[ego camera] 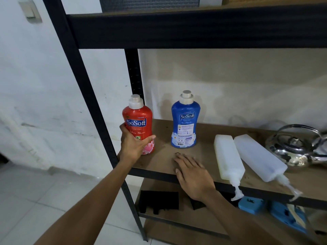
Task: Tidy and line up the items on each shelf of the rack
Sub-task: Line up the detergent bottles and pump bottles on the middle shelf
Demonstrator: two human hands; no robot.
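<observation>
My left hand [131, 145] grips a red SoSoft detergent bottle [138, 121], upright at the left front corner of the brown shelf [164, 129]. A blue SoSoft bottle [185, 121] stands upright further back, to its right. My right hand [192, 174] lies flat, fingers apart, on the shelf's front edge and holds nothing. Two translucent white pump bottles [228, 156] [260, 156] lie on their sides at the right, their pump heads sticking out past the front edge.
A shiny metal kettle [297, 147] sits at the far right of the shelf. The black rack post [85, 94] stands left of the red bottle. On the shelf below lie black foam pieces [159, 202] and blue items [251, 206]. Another shelf hangs overhead.
</observation>
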